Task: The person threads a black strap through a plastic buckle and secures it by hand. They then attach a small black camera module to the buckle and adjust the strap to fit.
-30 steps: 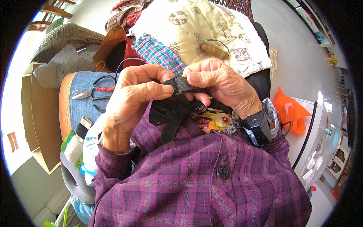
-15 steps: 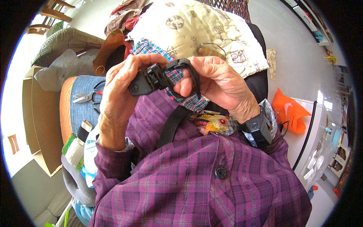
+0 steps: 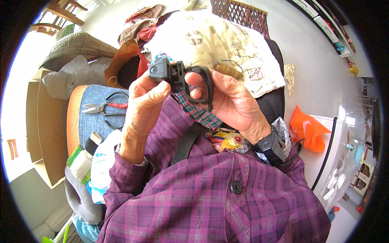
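Note:
A small black camera point(image 3: 159, 69) on a hinged mount is up in front of my lap, its lens facing up toward me. My left hand point(image 3: 142, 101) grips the camera body between thumb and fingers. From the mount extends a black strap point(image 3: 209, 91) bent into a loop. My right hand point(image 3: 236, 103) pinches the far side of this loop, and fingertips show through its opening. Around my right wrist sits a similar black camera point(image 3: 270, 148) on a band, with silvery material beside it.
Pruning shears point(image 3: 106, 108) with a red-wrapped handle lie on blue denim point(image 3: 91, 123) at left. Ahead are a cream printed quilt point(image 3: 227, 38) and a woven basket point(image 3: 243, 16). A cardboard box point(image 3: 52, 129) stands far left; an orange bag point(image 3: 310, 131) rests on a white surface at right.
My left hand has turned the camera, so its lens now faces up. Both hands still hold it. The shears have come into fuller view beside my left hand.

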The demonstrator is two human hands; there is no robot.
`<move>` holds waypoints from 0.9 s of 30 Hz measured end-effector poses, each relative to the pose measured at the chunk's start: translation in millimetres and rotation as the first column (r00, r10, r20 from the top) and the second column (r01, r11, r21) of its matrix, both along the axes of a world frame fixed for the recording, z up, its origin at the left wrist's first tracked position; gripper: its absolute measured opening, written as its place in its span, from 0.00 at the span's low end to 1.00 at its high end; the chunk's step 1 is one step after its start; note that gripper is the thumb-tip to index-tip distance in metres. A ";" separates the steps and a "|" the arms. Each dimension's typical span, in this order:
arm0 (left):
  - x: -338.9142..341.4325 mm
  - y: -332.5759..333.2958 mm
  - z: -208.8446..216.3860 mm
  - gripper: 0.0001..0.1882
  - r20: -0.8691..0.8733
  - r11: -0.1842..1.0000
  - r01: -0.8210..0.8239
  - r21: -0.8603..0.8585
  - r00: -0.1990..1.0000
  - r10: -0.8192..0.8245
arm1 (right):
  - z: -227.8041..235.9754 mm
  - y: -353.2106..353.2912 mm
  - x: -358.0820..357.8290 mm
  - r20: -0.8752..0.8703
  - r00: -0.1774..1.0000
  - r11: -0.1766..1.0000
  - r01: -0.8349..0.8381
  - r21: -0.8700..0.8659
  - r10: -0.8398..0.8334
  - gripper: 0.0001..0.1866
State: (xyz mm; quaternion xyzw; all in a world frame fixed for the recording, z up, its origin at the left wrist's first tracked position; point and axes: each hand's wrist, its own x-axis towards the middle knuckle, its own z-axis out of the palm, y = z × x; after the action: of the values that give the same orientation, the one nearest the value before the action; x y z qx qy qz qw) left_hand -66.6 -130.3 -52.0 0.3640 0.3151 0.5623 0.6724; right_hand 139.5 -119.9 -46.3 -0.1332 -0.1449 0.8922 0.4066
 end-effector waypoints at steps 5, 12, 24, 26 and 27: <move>5.0 0.8 -1.1 0.26 -0.070 1.000 -0.017 0.022 0.997 0.019 | -3.2 -1.3 -2.6 0.018 1.000 0.999 -0.025 0.036 0.024 0.16; 13.8 8.2 -1.5 0.24 -0.018 0.999 -0.020 0.028 1.000 0.020 | -9.2 0.8 -5.1 -0.110 0.994 1.000 0.003 0.030 0.000 0.15; 6.3 30.5 -3.4 0.19 0.122 0.999 0.000 -0.035 0.993 0.004 | 4.8 2.2 -2.8 -0.128 0.992 1.000 0.004 -0.011 -0.006 0.22; 5.3 33.4 -2.3 0.18 0.124 0.999 -0.005 -0.047 0.992 0.011 | 6.5 5.4 1.2 -0.059 0.998 1.000 0.017 -0.003 -0.017 0.21; 5.7 34.0 -2.0 0.18 0.113 0.999 0.001 -0.051 0.994 0.005 | 7.4 6.5 3.4 0.003 1.000 1.000 0.026 -0.006 -0.026 0.21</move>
State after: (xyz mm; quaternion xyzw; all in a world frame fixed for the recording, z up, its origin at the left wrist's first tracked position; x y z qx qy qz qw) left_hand -60.9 -96.3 -54.0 0.3137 0.2912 0.5745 0.6977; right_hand 143.0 -113.3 -38.9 -0.1376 -0.1412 0.8870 0.4175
